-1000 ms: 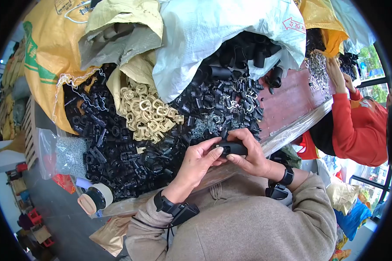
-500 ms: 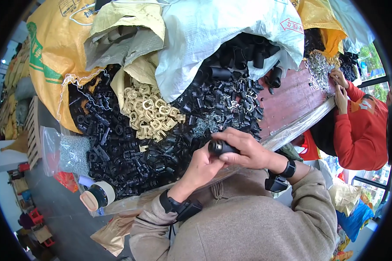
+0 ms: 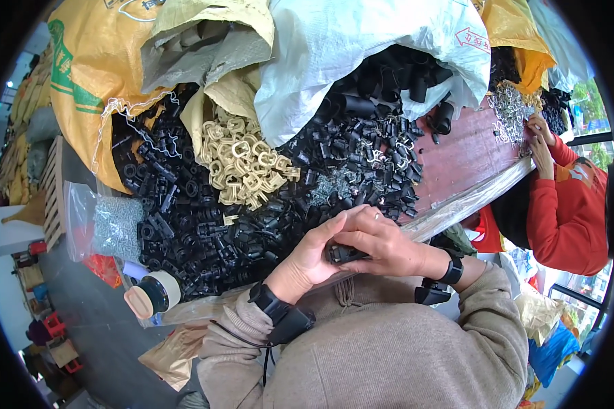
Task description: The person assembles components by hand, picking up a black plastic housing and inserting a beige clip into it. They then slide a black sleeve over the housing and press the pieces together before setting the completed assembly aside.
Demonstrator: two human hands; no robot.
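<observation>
A dark black plastic part [image 3: 344, 254] is held between my two hands at the near edge of the table. My left hand [image 3: 308, 259] is closed round its left side. My right hand [image 3: 383, 244] wraps over it from the right, fingers bent across the top. Only its near end shows, with some edges and recesses; the fingers hide the rest. Just beyond my hands lie a patch of small grey screws [image 3: 329, 189] and a heap of small black plastic pieces [image 3: 372, 153].
Beige plastic loops [image 3: 242, 163] spill from a sack among black parts [image 3: 191, 238]. A bag of screws [image 3: 118, 228] and a tape roll [image 3: 153, 294] sit at the left edge. A white sack [image 3: 375, 34] holds black tubes. At right, a person in red [image 3: 566, 211] handles metal pieces.
The black part has been turned in my hands: its rounded end showed before, an edged end shows now. My right fingers have closed further over it. The view has shifted slightly.
</observation>
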